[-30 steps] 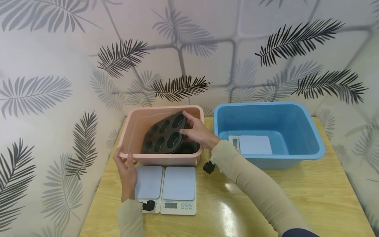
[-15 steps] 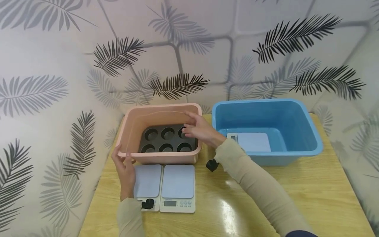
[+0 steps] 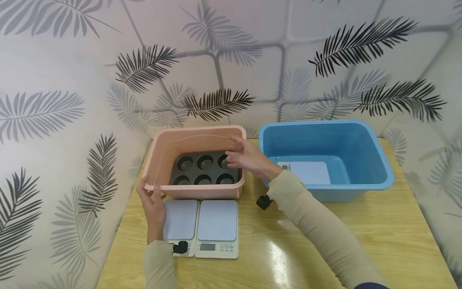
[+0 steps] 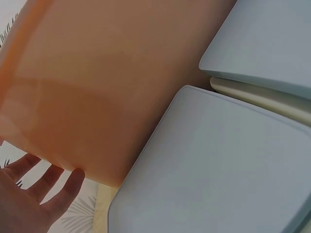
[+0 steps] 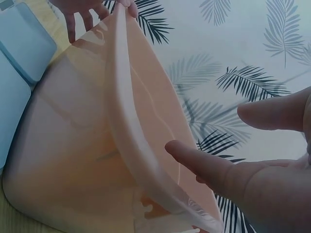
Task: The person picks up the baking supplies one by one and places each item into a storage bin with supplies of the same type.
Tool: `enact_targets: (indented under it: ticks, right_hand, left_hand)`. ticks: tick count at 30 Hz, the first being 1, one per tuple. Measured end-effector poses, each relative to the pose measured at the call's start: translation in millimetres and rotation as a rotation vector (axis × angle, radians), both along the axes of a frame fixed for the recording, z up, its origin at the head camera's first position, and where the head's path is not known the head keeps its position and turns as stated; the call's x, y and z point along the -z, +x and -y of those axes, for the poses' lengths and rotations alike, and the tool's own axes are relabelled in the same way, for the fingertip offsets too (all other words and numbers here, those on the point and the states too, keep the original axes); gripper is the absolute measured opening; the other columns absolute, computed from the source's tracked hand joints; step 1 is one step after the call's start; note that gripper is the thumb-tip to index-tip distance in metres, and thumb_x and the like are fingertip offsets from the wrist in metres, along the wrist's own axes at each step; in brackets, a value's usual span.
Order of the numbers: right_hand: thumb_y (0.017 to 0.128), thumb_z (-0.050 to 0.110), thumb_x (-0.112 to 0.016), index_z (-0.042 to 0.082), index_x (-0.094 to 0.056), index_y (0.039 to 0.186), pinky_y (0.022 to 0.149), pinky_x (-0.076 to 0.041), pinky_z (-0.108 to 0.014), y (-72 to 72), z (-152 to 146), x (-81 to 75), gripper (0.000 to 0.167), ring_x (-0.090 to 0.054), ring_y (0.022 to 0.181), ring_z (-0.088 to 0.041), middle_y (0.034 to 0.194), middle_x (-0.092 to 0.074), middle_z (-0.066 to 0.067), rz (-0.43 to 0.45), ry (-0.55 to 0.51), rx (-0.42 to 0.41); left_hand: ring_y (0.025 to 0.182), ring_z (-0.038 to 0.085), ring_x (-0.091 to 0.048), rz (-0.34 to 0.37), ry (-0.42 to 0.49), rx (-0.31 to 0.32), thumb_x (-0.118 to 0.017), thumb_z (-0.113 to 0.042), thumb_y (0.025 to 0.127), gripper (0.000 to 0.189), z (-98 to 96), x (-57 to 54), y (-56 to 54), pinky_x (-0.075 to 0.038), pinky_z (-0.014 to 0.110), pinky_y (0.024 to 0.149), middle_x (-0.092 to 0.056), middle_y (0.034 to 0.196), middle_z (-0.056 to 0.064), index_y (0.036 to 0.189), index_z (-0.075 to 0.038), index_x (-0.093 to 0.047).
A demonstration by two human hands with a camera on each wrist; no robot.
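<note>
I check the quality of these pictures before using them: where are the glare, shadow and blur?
Head view: bright glare on the table, and the two side-by-side scales too soft to read; left wrist view: dim overall, with the pink bin darker toward the scales; right wrist view: the right hand looks dark against the brighter backdrop.

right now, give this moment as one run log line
left hand: grips pink bin rim | right hand: over pink bin, holding nothing | muffin tin: inside pink bin | one scale: inside blue bin
</note>
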State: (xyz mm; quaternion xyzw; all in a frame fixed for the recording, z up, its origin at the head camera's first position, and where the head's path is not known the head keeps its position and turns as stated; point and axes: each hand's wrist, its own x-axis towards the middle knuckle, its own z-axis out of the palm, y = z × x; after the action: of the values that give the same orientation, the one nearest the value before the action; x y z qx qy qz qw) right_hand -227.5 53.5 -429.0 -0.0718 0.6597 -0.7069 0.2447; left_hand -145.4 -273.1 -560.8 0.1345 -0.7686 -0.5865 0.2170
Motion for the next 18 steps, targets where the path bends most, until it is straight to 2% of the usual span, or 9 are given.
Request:
enact_targets:
  ticks: [7,13,18]
  right_hand:
    - [0.105,-0.005,-0.058,0.010,-0.012,0.177,0.118,-0.052,-0.051,8.2,-14,-1.5,0.087,-0.041,0.162,-0.039,0.176,-0.031,-0.028,-0.018,-0.005,0.008]
    - [0.105,0.000,-0.064,0.017,-0.013,0.177,0.115,-0.055,-0.047,16.9,-24,-2.3,0.090,-0.043,0.161,-0.036,0.176,-0.035,-0.022,-0.037,-0.011,-0.006]
    - [0.106,0.000,-0.062,0.020,-0.015,0.177,0.113,-0.056,-0.051,27.1,-27,-2.8,0.088,-0.045,0.160,-0.036,0.174,-0.037,-0.020,-0.067,-0.023,-0.010]
  left_hand:
    - [0.138,0.027,-0.046,0.049,0.007,0.009,-0.046,-0.027,0.115,0.054,0.7,-1.4,1.1,-0.051,0.029,0.093,-0.032,0.174,0.009,0.167,-0.025,-0.030]
    - [0.136,0.025,-0.046,0.038,0.002,0.011,-0.046,-0.026,0.114,0.055,-0.3,-3.3,1.1,-0.050,0.028,0.094,-0.032,0.173,0.008,0.167,-0.024,-0.030]
    - [0.142,0.030,-0.047,0.045,0.005,0.012,-0.048,-0.028,0.115,0.056,-0.2,-4.5,2.7,-0.050,0.034,0.098,-0.030,0.175,0.008,0.167,-0.025,-0.029]
